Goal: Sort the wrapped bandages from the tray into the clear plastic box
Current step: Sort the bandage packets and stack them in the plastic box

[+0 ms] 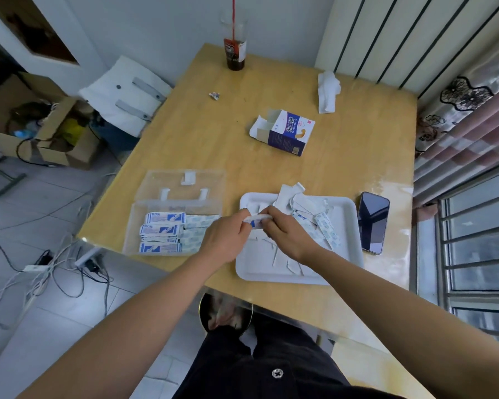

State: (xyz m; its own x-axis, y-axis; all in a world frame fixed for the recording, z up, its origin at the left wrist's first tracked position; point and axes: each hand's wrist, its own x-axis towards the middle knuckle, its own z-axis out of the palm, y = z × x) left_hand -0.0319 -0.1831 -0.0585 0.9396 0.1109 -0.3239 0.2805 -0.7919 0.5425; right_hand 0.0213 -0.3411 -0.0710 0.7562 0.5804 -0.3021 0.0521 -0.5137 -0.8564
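Phone [372,223], opened carton [285,133], crumpled tissue [327,92] and drink cup [235,54] with red straw [233,12] on wooden table [199,133].

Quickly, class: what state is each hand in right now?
Left hand: pinching one end of a wrapped bandage.
Right hand: pinching the same bandage's other end.

The table [213,145] is pale wood-look board with a slight sheen. The tray [355,226] is white matt plastic. The clear plastic box [133,226], at its nine o'clock, is glossy and see-through. The wrapped bandages [162,231] are in smooth paper. The phone [372,223], at the tray's three o'clock, is glossy black.
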